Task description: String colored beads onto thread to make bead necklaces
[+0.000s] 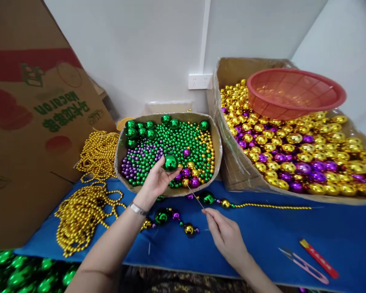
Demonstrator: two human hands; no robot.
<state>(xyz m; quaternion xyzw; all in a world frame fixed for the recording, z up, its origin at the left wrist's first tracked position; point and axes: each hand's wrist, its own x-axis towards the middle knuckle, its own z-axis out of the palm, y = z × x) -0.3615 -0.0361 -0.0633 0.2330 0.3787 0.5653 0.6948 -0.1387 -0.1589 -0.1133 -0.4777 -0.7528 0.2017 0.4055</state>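
My left hand (157, 179) is over the cardboard box of beads, thumb and fingers around a large shiny green ball (171, 162). My right hand (227, 236) is closed in a pinch on a thin needle (197, 198), which slants up and left toward the box's front rim. Its tip ends beside several gold and purple balls, and I cannot tell whether it passes through one. Small green, purple and gold beads fill the shallow box (218, 156). On the blue cloth below lies a bead string (176, 215) of green, gold and purple balls, partly behind my left arm.
Gold bead chains (79, 215) are heaped at left beside a tall carton (27, 122). A big box (228, 175) of gold and purple balls stands at right, with a red basket (295, 93) on top. Pink thread snips (308, 266) and a red box cutter (320, 258) lie front right.
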